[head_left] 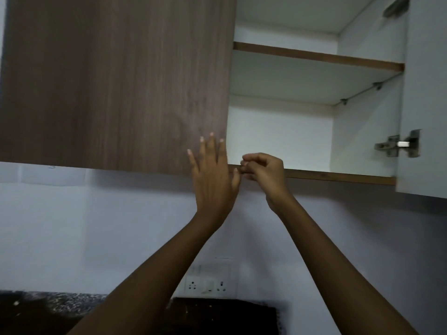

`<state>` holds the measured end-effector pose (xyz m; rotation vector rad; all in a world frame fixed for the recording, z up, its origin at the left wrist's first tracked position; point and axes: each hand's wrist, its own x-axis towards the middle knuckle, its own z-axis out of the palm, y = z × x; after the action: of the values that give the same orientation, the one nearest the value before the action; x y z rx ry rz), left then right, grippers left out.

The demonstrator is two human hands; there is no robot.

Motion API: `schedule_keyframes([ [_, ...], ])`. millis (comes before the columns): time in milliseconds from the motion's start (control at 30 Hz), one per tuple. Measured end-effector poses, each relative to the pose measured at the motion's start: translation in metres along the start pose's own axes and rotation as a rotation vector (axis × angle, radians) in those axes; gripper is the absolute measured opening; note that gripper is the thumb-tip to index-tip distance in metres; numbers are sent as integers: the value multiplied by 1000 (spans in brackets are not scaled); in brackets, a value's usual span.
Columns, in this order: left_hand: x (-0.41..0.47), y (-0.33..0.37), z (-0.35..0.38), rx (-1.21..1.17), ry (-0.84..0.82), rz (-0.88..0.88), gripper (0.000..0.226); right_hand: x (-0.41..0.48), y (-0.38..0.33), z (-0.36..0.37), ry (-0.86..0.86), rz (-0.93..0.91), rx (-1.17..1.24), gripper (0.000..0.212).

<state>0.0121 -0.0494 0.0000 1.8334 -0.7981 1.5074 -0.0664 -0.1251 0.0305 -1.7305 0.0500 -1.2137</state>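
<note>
A wall cupboard hangs above me. Its left door, brown wood grain, is closed. My left hand lies flat on that door's lower right corner, fingers straight and spread. My right hand is just to the right, in front of the cupboard's bottom front edge. Its fingers are curled in towards the left thumb, and I see nothing held in them. The right door stands open, showing its pale inner face. Inside, a white shelf and the compartment below it hold nothing.
A metal hinge joins the open door to the cupboard's right wall. Below, a white wall carries a socket and switch plate. A dark speckled counter and a dark mat lie at the bottom.
</note>
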Motion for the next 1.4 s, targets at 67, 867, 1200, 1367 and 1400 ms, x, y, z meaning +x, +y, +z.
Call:
schedule_keyframes([
  [67, 5, -16, 9, 56, -72, -82, 83, 12, -1, 24, 15, -49, -40, 26],
  [867, -18, -22, -46, -39, 67, 16, 68, -33, -58, 42, -62, -119, 162, 36],
  [1200, -36, -21, -110, -251, 163, -14, 62, -81, -100, 49, -33, -271, 139, 26],
  [1367, -45, -30, -148, -332, 250, -6, 59, -108, -123, 58, -50, -401, 180, 25],
  [1400, -46, -31, -154, -343, 264, -5, 58, -113, -127, 60, -55, -418, 192, 24],
])
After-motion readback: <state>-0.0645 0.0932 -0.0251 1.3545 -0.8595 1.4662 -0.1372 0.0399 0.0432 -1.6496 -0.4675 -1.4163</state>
